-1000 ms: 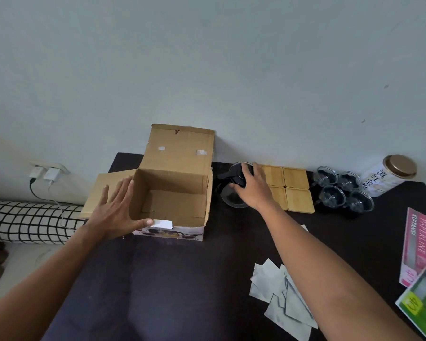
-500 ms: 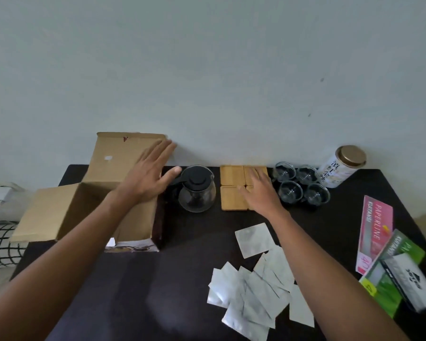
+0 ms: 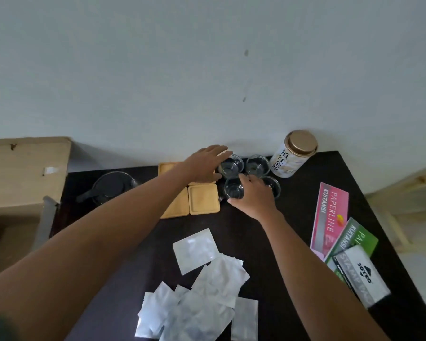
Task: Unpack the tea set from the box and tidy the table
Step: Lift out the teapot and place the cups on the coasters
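Four small glass cups stand in a cluster at the back of the dark table (image 3: pixel 268 237). My right hand (image 3: pixel 255 196) is closed around the front-left cup (image 3: pixel 234 190). My left hand (image 3: pixel 203 164) reaches across the bamboo coasters (image 3: pixel 203 200), its fingers spread and its fingertips touching the rim of the back-left cup (image 3: pixel 231 166). The back-right cup (image 3: pixel 257 165) stands free; the front-right cup (image 3: pixel 273 184) is partly hidden by my right hand. A glass teapot with a black lid (image 3: pixel 113 187) sits left of the coasters, beside the open cardboard box (image 3: pixel 22 173).
A white tea tin with a gold lid (image 3: pixel 294 153) stands against the wall behind the cups. Several silver sachets (image 3: pixel 202 289) lie loose at the front. Pink (image 3: pixel 330 217) and green (image 3: pixel 353 241) booklets and a grey Joyko box (image 3: pixel 362 274) lie along the right edge.
My left hand has left the box and crossed right to the back-left cup. My right hand moved off the coasters and closed on the front-left cup. The view shifted right.
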